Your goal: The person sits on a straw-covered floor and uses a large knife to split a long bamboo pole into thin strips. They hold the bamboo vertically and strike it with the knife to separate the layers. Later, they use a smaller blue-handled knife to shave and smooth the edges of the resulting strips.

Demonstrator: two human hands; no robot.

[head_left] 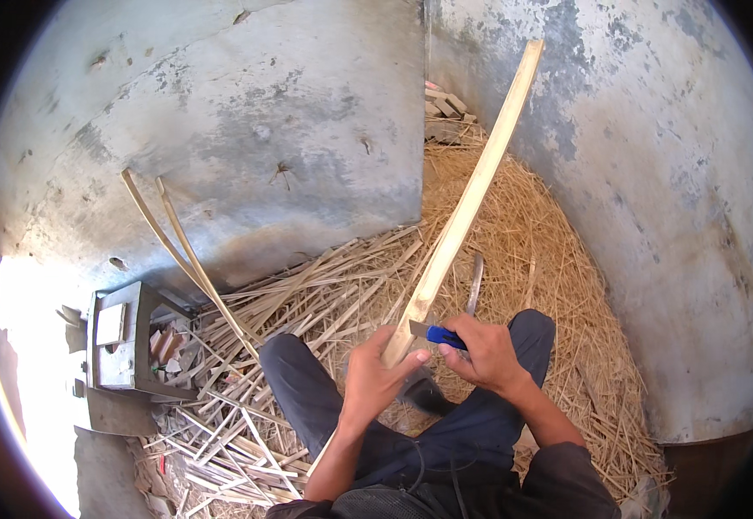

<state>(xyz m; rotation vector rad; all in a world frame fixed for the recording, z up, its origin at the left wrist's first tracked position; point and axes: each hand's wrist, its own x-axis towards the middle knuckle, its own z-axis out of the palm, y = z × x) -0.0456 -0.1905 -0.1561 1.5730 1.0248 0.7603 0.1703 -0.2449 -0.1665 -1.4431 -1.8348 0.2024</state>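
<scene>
— Which way does the pale wooden strip [479, 186] point?
— Its long axis slants through the middle of the frame, from the lower centre, where I hold it, to the upper right, its far end showing against the grey wall [653, 156].
— And your hands?
— My left hand [374, 376] is wrapped round the strip's near end, thumb reaching to the right. My right hand [483, 350] is closed on a blue-handled knife [446, 336], just right of it; the blade points left and lies across the strip (flat or edge-on, I cannot tell).
— Any label on the handle?
— Too small for me to read. Cut strips [255, 463] lie crisscross at the lower left, straw [567, 346] to the right.
</scene>
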